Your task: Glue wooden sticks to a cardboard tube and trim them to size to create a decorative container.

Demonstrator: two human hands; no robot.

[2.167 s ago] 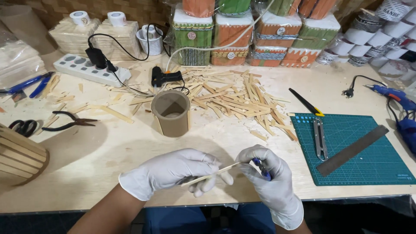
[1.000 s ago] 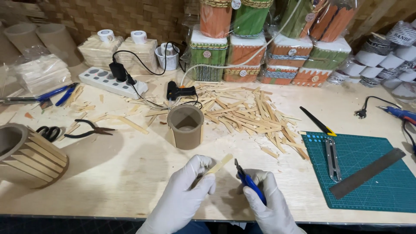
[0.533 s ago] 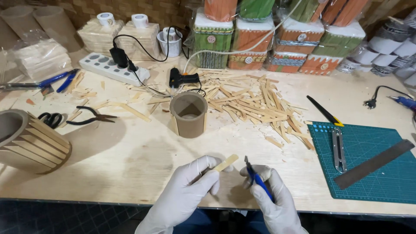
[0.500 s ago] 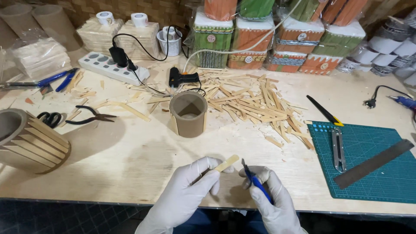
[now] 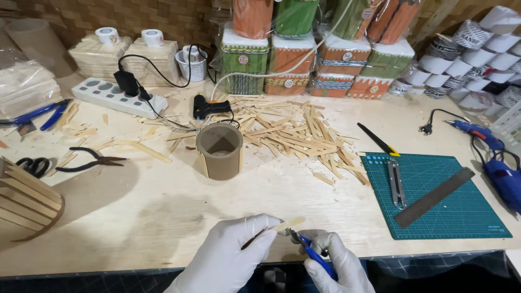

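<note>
Closer now than half a second ago, the blue-handled cutters [image 5: 312, 254] have come right up to the wooden stick [image 5: 282, 227], their metal tips touching it near its free end. Left hand [image 5: 233, 255], in a white glove, pinches the stick between finger and thumb; right hand [image 5: 339, 266], gloved too, is clenched round the cutter handles. That stick is pale, flat and thin, with a rounded tip, angled up to the right. It sits at the near edge of the plywood bench [image 5: 163, 211], straight in front of the cardboard tube [image 5: 219, 151]. That tube is brown, matte, open-topped and upright, with one pale stick standing against its left side. Behind and right of the tube sprawls a heap of wooden offcuts [image 5: 293, 133], splintery and pale. Further right of the tube lies a green gridded cutting mat [image 5: 467, 211] carrying a flat steel ruler [image 5: 434, 196].
</note>
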